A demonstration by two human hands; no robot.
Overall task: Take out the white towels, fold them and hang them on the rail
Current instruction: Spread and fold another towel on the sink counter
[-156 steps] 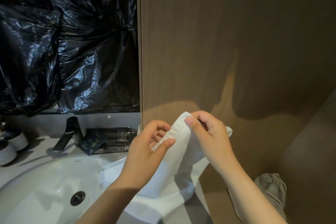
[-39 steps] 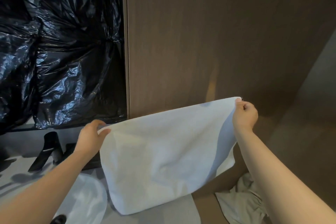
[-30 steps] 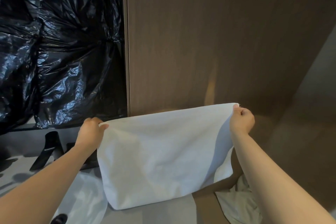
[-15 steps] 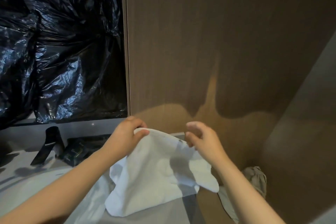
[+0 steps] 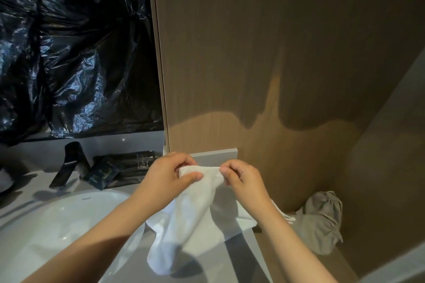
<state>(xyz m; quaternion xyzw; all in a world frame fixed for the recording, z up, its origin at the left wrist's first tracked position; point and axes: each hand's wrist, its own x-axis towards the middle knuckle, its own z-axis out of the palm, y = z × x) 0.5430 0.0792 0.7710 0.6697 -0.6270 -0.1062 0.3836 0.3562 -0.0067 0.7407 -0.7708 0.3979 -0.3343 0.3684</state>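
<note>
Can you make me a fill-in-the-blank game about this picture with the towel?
1. Both hands pinch the top edge of a ____ towel.
2. The left hand and right hand are held ____ together.
3. The towel hangs over the counter beside the ____.
4. The plastic behind the tap is ____.

Answers: white; close; sink; black

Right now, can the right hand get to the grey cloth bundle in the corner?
Probably not yet: the right hand is pinching the white towel with the left hand. The path to the grey cloth bundle looks clear.
</note>
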